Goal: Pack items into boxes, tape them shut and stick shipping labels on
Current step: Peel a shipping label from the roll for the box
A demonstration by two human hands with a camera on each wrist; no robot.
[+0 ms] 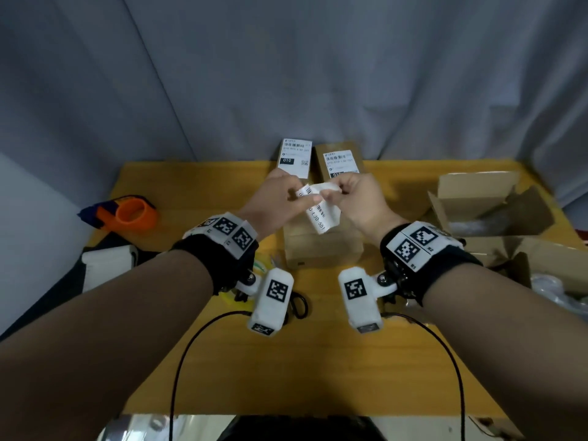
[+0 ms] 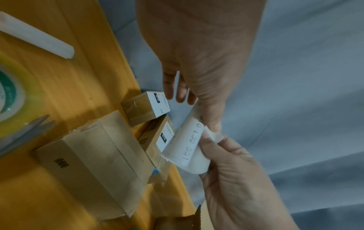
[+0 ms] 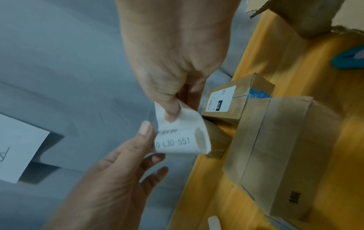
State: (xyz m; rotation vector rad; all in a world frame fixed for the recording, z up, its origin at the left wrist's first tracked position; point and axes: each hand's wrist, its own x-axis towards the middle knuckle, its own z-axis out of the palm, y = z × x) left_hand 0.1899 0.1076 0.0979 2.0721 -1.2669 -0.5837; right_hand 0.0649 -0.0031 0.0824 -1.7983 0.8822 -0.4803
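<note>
On the yellow surface (image 1: 222,361) a taped box (image 1: 321,246) sits bare just below both hands, behind it two labelled boxes (image 1: 318,160). The left hand (image 1: 280,198) and right hand (image 1: 359,198) pinch a curled shipping label (image 1: 321,214), peeling its backing. Curling, it may fold onto its own adhesive, or land crooked.

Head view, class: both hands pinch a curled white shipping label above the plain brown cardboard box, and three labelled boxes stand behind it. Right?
Not quite. Only two labelled boxes stand behind, as the head view shows. The left hand and right hand do pinch the curled white shipping label above the plain brown cardboard box.
</note>
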